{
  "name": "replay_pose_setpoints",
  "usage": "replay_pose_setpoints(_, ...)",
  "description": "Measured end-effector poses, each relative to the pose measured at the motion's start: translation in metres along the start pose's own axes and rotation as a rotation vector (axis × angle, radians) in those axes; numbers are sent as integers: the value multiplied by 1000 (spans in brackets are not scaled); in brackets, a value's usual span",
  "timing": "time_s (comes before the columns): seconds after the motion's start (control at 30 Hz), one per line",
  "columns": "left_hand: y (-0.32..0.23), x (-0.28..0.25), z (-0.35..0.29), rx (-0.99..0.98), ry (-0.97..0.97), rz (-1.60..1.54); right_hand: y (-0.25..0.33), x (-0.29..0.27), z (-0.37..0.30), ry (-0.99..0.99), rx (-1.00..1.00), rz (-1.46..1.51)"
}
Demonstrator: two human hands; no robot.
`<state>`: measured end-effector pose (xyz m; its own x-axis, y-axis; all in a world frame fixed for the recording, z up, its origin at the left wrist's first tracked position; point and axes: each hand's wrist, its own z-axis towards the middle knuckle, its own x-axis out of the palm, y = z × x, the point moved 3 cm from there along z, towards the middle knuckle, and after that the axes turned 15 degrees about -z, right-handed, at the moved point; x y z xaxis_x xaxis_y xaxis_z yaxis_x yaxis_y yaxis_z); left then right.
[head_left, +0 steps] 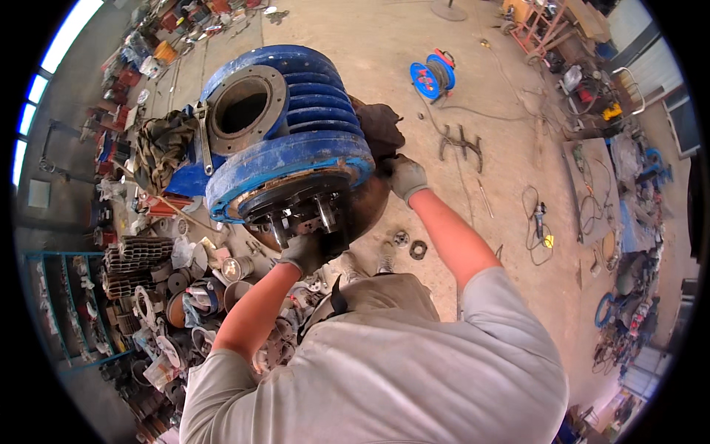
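Observation:
A large blue machine housing (310, 96) with ribs and a round flanged opening stands before me. Its near end shows a black hub (296, 200) with bright metal pins (327, 214). Below this hub, my left hand (305, 253), in a grey glove, reaches up against the dark parts; its fingertips are hidden. At the housing's right side, my right hand (407, 179), also gloved, is closed at a dark edge beneath a dark cloth (381, 129). What its fingers grip is too dark to make out. A wrench (203, 139) leans on the flange's left side.
A camouflage cloth (164, 148) lies left of the housing. Metal parts (140, 259) are heaped at lower left, beside a blue rack (74, 303). On the floor to the right are a blue cable reel (433, 76), a puller (462, 143), an angle grinder (540, 214) and trailing cables.

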<state>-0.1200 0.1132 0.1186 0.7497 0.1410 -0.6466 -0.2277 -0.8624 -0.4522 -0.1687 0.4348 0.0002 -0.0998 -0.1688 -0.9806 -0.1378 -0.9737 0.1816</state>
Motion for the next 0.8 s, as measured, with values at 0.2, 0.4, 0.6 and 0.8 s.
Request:
replay_pose_setpoints(0.2,19,2,-43,45,140,94,18,9,39,153,-347,-419)
replay_pose_setpoints(0.4,40,14,-138,41,-87,-204,-2,-20,34,87,-533,-122)
replay_pose_setpoints(0.6,93,94,-221,-290,-323,-969,-30,-6,-7,139,259,1118)
replay_pose_setpoints(0.8,177,197,-281,-464,-620,-1346,9,3,-99,216,333,1699)
